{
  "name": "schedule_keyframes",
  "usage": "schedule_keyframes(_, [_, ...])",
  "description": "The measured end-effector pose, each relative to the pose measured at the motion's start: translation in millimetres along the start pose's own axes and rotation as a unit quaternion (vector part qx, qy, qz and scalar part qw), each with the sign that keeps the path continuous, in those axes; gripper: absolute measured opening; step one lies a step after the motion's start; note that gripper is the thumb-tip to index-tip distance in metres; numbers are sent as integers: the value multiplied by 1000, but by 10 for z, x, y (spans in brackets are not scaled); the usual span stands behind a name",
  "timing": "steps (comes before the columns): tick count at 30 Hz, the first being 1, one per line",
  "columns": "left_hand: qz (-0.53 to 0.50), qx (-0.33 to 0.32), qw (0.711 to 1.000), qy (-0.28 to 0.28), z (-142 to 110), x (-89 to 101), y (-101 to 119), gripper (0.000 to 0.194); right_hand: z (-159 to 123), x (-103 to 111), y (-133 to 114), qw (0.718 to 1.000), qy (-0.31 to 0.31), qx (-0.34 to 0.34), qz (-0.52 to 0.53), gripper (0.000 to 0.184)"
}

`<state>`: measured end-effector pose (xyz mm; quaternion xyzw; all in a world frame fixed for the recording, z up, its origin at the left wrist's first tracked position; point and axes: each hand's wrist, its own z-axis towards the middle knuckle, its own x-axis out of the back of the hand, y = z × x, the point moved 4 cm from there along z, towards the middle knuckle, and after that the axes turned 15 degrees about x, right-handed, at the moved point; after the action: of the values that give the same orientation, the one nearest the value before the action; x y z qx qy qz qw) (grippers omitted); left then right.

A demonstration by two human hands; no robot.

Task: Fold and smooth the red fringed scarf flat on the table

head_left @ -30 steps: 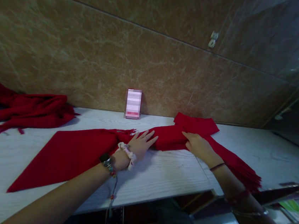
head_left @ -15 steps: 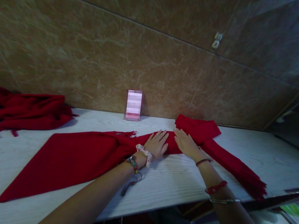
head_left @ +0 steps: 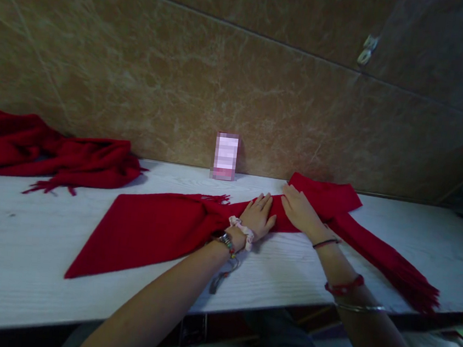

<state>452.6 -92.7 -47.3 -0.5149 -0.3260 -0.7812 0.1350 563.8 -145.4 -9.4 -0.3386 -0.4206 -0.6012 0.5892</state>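
A red fringed scarf (head_left: 155, 223) lies across the pale wood-grain table, wide and flat on the left and narrowing toward the middle. My left hand (head_left: 257, 216) rests flat on its narrow middle, fingers stretched out. Just to the right, my right hand (head_left: 300, 209) also lies flat on the red cloth, its fingers extended beside a folded-over part. From that fold a narrow fringed tail slants down to the right, near the table's front edge. Part of the cloth is hidden under both hands.
A second red scarf (head_left: 92, 161) lies bunched at the left, against the brown marbled wall (head_left: 162, 78). A pixelated upright rectangle (head_left: 225, 156) leans on the wall behind my hands. The white table (head_left: 12, 250) ends at a front edge close to my body.
The view has shifted, so everything on the table appears farther right. Both hands stay flat on the scarf in nearly the same places.
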Motion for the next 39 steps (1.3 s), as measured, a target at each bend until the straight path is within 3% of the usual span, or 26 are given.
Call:
schedule_keyframes(3, [10,18,1000,-9,-8,-22,-30,65,-99,-139,-38,999,-12,-28,-33,41])
schedule_keyframes(6, [12,-1,1000,-24,-11,-52,-56,70,-203,-200,-16,998,25,-44,-43,40])
schedule_keyframes(11, [8,-24,999,-29,-10,-27,-118,75,-248,-133,29,994,103,-22,0,39])
schedule_keyframes(15, [7,-38,999,-24,-32,55,-104,67,-259,-40,12,986,162,19,15,37])
schedule_keyframes(23, [32,-85,995,47,-40,320,-41,42,-330,46,-106,978,152,109,90,28])
schedule_keyframes(29, [120,-145,982,-5,-56,440,-76,26,-403,108,-70,974,127,97,159,24])
schedule_keyframes(34, [153,-141,978,-4,-85,420,-68,31,-385,121,-87,977,112,110,142,26])
schedule_keyframes(39, [120,-105,987,21,-78,496,-36,21,-387,130,-99,982,109,107,110,33])
